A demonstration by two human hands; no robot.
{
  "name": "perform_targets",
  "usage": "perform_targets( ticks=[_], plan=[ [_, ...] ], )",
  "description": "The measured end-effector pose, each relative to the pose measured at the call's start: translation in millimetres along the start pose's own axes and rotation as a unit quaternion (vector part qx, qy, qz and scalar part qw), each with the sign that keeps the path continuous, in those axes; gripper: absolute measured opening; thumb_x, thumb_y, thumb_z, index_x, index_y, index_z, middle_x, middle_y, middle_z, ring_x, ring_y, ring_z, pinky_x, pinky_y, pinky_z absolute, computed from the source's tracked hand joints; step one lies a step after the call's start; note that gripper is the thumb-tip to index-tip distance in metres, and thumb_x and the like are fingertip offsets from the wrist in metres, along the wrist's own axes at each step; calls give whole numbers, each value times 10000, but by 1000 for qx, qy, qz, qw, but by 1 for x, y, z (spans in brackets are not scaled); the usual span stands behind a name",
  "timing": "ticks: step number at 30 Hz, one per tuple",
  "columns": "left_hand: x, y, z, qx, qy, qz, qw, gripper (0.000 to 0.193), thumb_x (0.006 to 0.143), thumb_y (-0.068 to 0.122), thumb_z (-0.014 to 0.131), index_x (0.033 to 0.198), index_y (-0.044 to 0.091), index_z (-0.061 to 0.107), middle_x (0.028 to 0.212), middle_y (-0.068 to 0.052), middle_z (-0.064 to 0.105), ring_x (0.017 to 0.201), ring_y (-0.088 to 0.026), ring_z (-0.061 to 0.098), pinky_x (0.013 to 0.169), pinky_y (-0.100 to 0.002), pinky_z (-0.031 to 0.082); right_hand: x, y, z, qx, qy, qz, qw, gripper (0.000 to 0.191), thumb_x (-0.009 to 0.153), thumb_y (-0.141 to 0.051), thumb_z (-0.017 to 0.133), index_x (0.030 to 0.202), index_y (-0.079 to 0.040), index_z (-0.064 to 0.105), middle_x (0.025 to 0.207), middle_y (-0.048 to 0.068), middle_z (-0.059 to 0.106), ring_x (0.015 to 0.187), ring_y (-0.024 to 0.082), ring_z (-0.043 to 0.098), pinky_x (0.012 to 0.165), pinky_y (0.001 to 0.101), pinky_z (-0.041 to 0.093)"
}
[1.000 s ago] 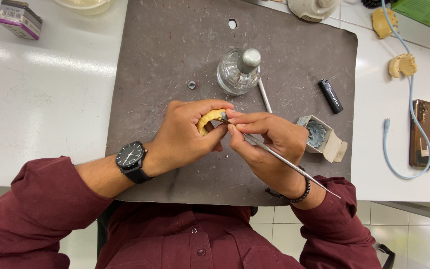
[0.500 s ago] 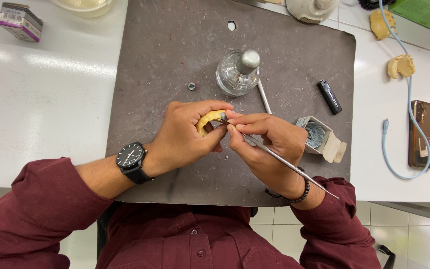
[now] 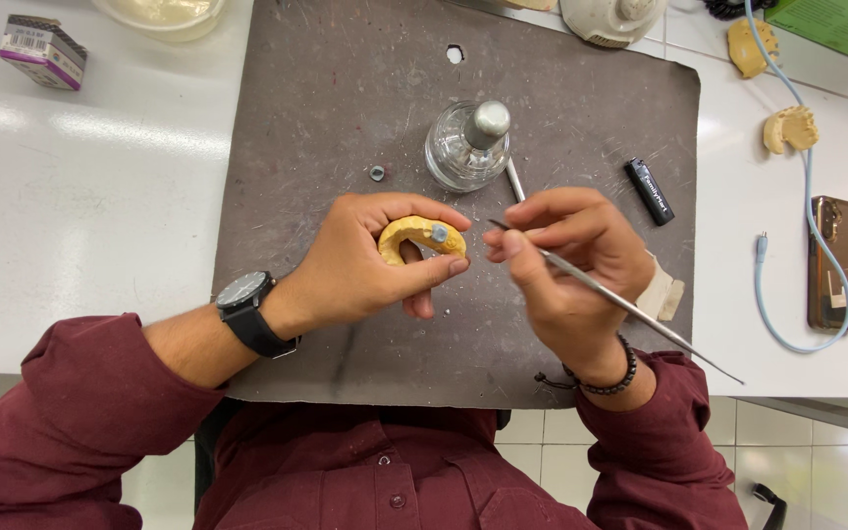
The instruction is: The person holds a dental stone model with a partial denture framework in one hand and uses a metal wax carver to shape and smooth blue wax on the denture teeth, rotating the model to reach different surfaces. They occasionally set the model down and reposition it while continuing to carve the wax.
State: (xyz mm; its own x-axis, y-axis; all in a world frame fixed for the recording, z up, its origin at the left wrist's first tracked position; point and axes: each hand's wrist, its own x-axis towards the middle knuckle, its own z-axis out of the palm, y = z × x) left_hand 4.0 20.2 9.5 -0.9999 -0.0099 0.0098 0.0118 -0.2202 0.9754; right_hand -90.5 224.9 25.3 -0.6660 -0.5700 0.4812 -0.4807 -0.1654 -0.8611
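My left hand (image 3: pixel 365 260) holds a yellow horseshoe-shaped dental cast (image 3: pixel 419 238) with a small grey piece on its top, over a dark grey work mat (image 3: pixel 345 108). My right hand (image 3: pixel 566 265) pinches a long thin metal instrument (image 3: pixel 630 309), whose tip points left and stops just short of the cast. A black watch sits on my left wrist and a bead bracelet on my right.
A small glass spirit lamp with a metal cap (image 3: pixel 468 142) stands just behind the hands, a black lighter (image 3: pixel 649 190) to its right. Two more yellow casts (image 3: pixel 789 128) lie on the white counter at right, by a phone (image 3: pixel 834 263) and a blue cable. A small box (image 3: pixel 43 51) is far left.
My hands have drawn apart a little: the instrument tip has pulled back from the cast, and the cast now shows more fully in my left hand.
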Motion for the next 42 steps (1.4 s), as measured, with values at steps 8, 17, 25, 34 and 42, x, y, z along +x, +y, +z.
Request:
perform_targets(
  ticks=[8, 17, 25, 34, 42],
  plan=[
    [-1, 7, -4, -37, -14, 6, 999, 308, 904, 64, 772, 1195, -12, 705, 848, -67, 756, 601, -92, 726, 498, -220, 602, 6, -1, -8, 70, 14, 18, 997, 225, 1008, 59, 410, 1096, 132, 604, 1064, 289, 697, 889, 310, 744, 852, 408, 672],
    [2, -2, -2, -57, -14, 27, 998, 485, 923, 31, 741, 1375, -11, 568, 1166, -116, 733, 822, -148, 773, 704, -264, 677, 2, 2, -6, 63, -3, 34, 997, 546, 1131, -284, 311, 1102, 125, 672, 1065, 241, 646, 872, 283, 702, 808, 344, 610],
    [5, -8, -6, -185, -105, 50, 976, 818, 935, -70, 689, 1612, 55, 247, 1636, -177, 405, 1434, -286, 548, 1140, -361, 545, 9, -2, -1, -121, -32, -28, 992, 85, 1110, -62, 670, 1117, 22, 678, 1031, 141, 721, 847, 189, 729, 760, 245, 615],
    [5, -3, -7, -67, -45, 72, 994, 740, 893, -32, 779, 1533, 15, 410, 1501, -171, 584, 1287, -254, 682, 989, -337, 604, 21, -16, 0, -172, -50, -86, 980, 129, 958, 29, 693, 1075, -13, 661, 1071, 166, 667, 874, 209, 686, 764, 268, 602],
    [2, -8, -11, 17, 80, 196, 977, 728, 916, -33, 825, 1535, -18, 440, 1440, -195, 647, 1248, -203, 708, 1027, -330, 610, 48, -1, -52, -455, -59, 221, 861, 174, 972, -55, 637, 1132, -12, 693, 542, 89, 581, 466, 214, 579, 548, 344, 466]
  ],
)
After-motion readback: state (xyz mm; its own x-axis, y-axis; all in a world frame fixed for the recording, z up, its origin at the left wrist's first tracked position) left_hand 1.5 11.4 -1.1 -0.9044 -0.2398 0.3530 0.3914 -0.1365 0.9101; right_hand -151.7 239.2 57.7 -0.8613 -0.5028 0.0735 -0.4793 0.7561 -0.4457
